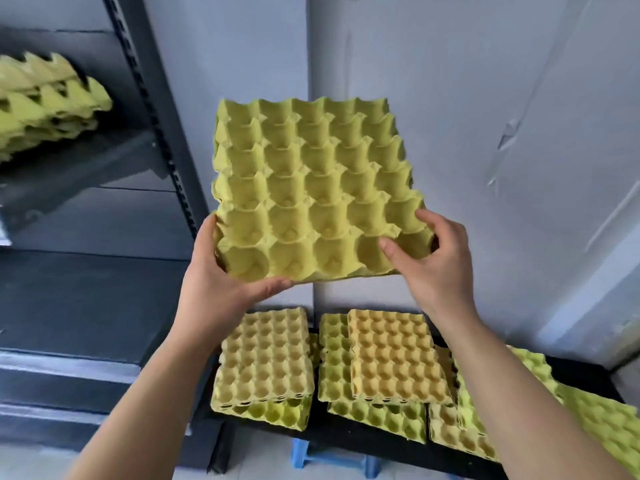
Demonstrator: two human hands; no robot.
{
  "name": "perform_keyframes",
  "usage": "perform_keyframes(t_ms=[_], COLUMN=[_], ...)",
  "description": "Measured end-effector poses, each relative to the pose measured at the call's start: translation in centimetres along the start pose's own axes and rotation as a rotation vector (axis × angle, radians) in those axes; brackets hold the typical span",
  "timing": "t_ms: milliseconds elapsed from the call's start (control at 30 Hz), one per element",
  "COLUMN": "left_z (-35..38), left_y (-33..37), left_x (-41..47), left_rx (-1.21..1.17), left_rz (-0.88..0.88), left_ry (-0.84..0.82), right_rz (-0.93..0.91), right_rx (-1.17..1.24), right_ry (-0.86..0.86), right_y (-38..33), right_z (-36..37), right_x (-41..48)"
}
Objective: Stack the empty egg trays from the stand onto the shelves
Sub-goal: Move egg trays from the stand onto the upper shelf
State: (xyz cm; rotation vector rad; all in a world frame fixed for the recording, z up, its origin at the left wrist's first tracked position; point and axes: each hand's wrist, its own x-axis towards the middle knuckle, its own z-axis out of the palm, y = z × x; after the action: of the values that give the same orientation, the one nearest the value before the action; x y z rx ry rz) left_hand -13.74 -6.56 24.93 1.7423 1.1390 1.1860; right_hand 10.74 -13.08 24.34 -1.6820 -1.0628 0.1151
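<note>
I hold a yellow-green empty egg tray (311,181) up in front of the wall, cups facing me. My left hand (221,282) grips its near left corner from below. My right hand (436,258) grips its near right corner, thumb in a cup. Below, on the black stand (346,441), lie several more trays: a yellowish stack (266,362) at the left, an orange-yellow tray (391,355) on green ones in the middle, green trays (595,420) at the right. A stack of green trays (45,102) rests on the dark shelf (114,161) at the upper left.
The shelf unit's perforated black upright (152,109) runs between the held tray and the shelved stack. Lower dark shelves (86,296) lie at the left. A blue stool (329,459) stands under the stand. Grey walls meet in a corner behind the tray.
</note>
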Motion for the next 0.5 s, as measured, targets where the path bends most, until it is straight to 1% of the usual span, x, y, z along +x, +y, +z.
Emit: perform_keyframes(t_ms=[167,300,500], left_z=[-9.5,-17.8,-30.9], left_y=[0.9,1.2,0.6], left_x=[-0.7,-0.4,1.6], left_rx=[0.044,0.074,0.123], left_rz=[0.077,0.142,0.182], left_ry=[0.147,0.237,0.292], right_rz=[-0.134,-0.226,-0.255], right_rx=[0.099,0.175,0.28], right_ry=[-0.023,-0.011,-0.027], right_y=[-8.1,-15.2,-24.9], right_z=[4.2,9.0,17.4], right_x=[-1.3,-2.5,-4.4])
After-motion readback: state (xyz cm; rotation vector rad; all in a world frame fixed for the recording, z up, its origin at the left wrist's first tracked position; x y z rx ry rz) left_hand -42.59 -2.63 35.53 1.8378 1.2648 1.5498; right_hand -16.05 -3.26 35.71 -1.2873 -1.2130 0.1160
